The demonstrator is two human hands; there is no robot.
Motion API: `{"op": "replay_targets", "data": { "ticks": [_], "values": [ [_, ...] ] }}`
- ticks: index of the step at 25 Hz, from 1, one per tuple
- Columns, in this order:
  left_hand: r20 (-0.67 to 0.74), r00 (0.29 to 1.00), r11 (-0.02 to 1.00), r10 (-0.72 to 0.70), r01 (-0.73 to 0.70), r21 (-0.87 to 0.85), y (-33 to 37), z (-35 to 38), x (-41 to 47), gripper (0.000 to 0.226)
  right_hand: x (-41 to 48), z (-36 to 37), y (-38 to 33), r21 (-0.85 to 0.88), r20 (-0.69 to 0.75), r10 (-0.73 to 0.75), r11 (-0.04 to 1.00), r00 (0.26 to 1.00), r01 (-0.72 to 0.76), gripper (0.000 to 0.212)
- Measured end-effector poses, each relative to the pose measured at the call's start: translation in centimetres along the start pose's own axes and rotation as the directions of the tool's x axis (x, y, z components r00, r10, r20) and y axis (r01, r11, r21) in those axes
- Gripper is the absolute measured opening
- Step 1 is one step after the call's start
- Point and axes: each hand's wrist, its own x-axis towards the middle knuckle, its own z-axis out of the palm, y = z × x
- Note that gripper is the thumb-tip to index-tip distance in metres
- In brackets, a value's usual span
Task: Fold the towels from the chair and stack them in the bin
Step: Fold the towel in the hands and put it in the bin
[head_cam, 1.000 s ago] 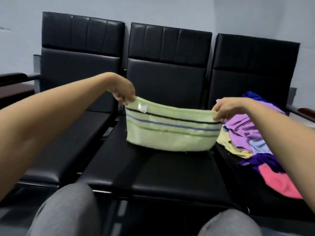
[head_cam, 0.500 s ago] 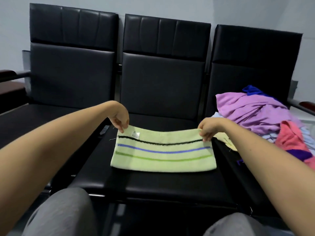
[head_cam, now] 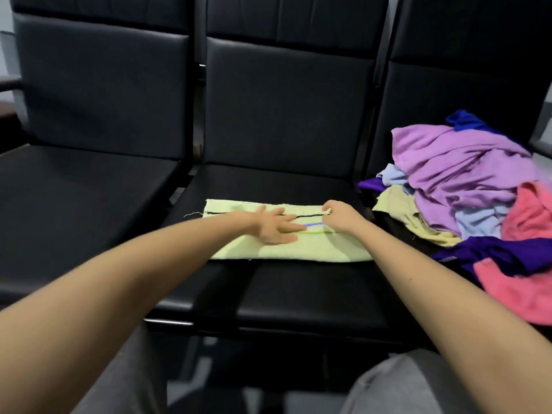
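Left hand: arm stretched forward, palm down, fingers spread flat on the folded green towel.
Right hand: fingers curled, pinching the towel's far edge near its right end.
Green towel: lies flat, striped, on the middle seat.
Right chair: holds a loose pile of towels in purple, pink, blue and yellow.

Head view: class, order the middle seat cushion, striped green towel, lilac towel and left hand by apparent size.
Largest: the middle seat cushion.
Next: the striped green towel and the lilac towel look alike; the lilac one is crumpled, so they are unranked.
Smallest: the left hand.
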Motion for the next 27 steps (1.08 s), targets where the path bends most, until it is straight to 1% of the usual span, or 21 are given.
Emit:
{"op": "replay_targets", "data": {
  "ticks": [1, 3, 4, 5, 6, 7, 8, 9, 10, 11, 13, 14, 15, 16, 18, 19, 20, 23, 25, 26, 27],
  "values": [
    [-0.009, 0.999, 0.999, -0.054, 0.054, 0.007, 0.2, 1.4, 0.6, 0.051, -0.2, 0.7, -0.1, 0.018, -0.05, -0.003, 1.0, 0.999, 0.004, 0.04],
    [-0.08, 0.973, 0.972, -0.215, 0.205, -0.113, 0.4, 2.3, 1.5, 0.052, -0.6, 1.6, -0.2, 0.069, -0.213, -0.005, 0.997, 0.977, 0.021, 0.039],
    [-0.092, 0.942, 0.935, -0.324, 0.304, -0.182, 0.8, 2.1, 1.5, 0.053, -0.9, 1.9, -0.4, 0.094, -0.291, 0.012, 0.995, 0.957, 0.016, 0.037],
    [-0.088, 0.893, 0.876, -0.441, 0.408, -0.256, 1.0, 2.0, 1.6, 0.054, -1.1, 2.3, -0.6, 0.127, -0.341, 0.04, 0.992, 0.939, 0.004, 0.034],
    [-0.059, 0.844, 0.806, -0.533, 0.485, -0.339, 1.6, 1.8, 1.5, 0.055, -1.4, 2.7, -0.9, 0.166, -0.356, 0.065, 0.986, 0.932, -0.006, 0.029],
    [-0.005, 0.814, 0.727, -0.58, 0.515, -0.453, 2.2, 1.5, 1.4, 0.057, -1.7, 3.3, -1.2, 0.205, -0.341, 0.081, 0.979, 0.937, -0.011, 0.024],
    [0.078, 0.819, 0.644, -0.569, 0.503, -0.577, 3.0, 0.9, 1.2, 0.06, -1.9, 3.8, -1.4, 0.248, -0.301, 0.092, 0.969, 0.949, -0.015, 0.018],
    [0.133, 0.854, 0.592, -0.502, 0.452, -0.668, 3.7, 0.1, 0.9, 0.062, -2.1, 4.4, -1.7, 0.296, -0.248, 0.108, 0.955, 0.963, -0.031, 0.014],
    [0.15, 0.894, 0.613, -0.423, 0.404, -0.679, 4.6, -0.7, -0.1, 0.058, -2.4, 4.8, -1.7, 0.352, -0.2, 0.134, 0.934, 0.971, -0.056, 0.012],
    [0.091, 0.9, 0.64, -0.426, 0.371, -0.673, 4.8, -0.8, -0.8, 0.046, -2.3, 5.2, -1.6, 0.411, -0.176, 0.168, 0.908, 0.97, -0.083, 0.015],
    [-0.164, 0.83, 0.737, -0.533, 0.36, -0.572, 3.6, -2.1, -2.0, 0.019, -2.1, 5.1, -1.3, 0.493, -0.154, 0.252, 0.858, 0.955, -0.147, 0.024],
    [-0.24, 0.787, 0.749, -0.569, 0.375, -0.547, 2.3, -2.1, -2.3, 0.013, -2.1, 4.9, -1.3, 0.509, -0.13, 0.286, 0.841, 0.949, -0.184, 0.026],
    [-0.267, 0.752, 0.723, -0.602, 0.372, -0.583, 0.7, -1.4, -2.8, 0.009, -1.8, 4.6, -1.3, 0.533, -0.088, 0.31, 0.818, 0.947, -0.218, 0.03],
    [-0.229, 0.739, 0.662, -0.634, 0.365, -0.655, -0.4, -0.6, -3.1, 0.008, -1.4, 4.4, -1.3, 0.573, -0.044, 0.321, 0.784, 0.946, -0.239, 0.036],
    [-0.154, 0.732, 0.526, -0.663, 0.31, -0.792, -2.0, 1.4, -2.8, 0.021, -0.8, 4.4, -1.1, 0.678, 0.016, 0.312, 0.695, 0.95, -0.24, 0.054],
    [-0.143, 0.747, 0.491, -0.649, 0.268, -0.829, -2.4, 1.6, -2.5, 0.027, -0.5, 4.4, -1.1, 0.717, 0.031, 0.321, 0.653, 0.946, -0.245, 0.058],
    [-0.132, 0.76, 0.458, -0.637, 0.235, -0.857, -2.6, 1.3, -2.6, 0.029, 0.0, 4.2, -1.1, 0.744, 0.039, 0.331, 0.62, 0.943, -0.249, 0.057],
    [-0.005, 0.76, 0.278, -0.65, 0.232, -0.932, -3.5, 0.6, -2.0, 0.027, 1.1, 3.7, -1.1, 0.76, 0.092, 0.345, 0.582, 0.934, -0.29, 0.046],
    [0.102, 0.769, 0.152, -0.631, 0.251, -0.956, -3.4, 0.4, -1.8, 0.025, 0.7, 3.1, -1.1, 0.729, 0.142, 0.341, 0.599, 0.929, -0.331, 0.04],
    [0.146, 0.778, 0.089, -0.611, 0.251, -0.964, -3.2, 0.3, -1.8, 0.024, 0.4, 2.7, -1.0, 0.711, 0.17, 0.331, 0.611, 0.928, -0.348, 0.029],
    [0.178, 0.79, 0.029, -0.587, 0.241, -0.97, -3.3, 0.3, -1.7, 0.023, 0.1, 2.3, -1.0, 0.703, 0.211, 0.322, 0.606, 0.923, -0.372, 0.013]
  ]
}}
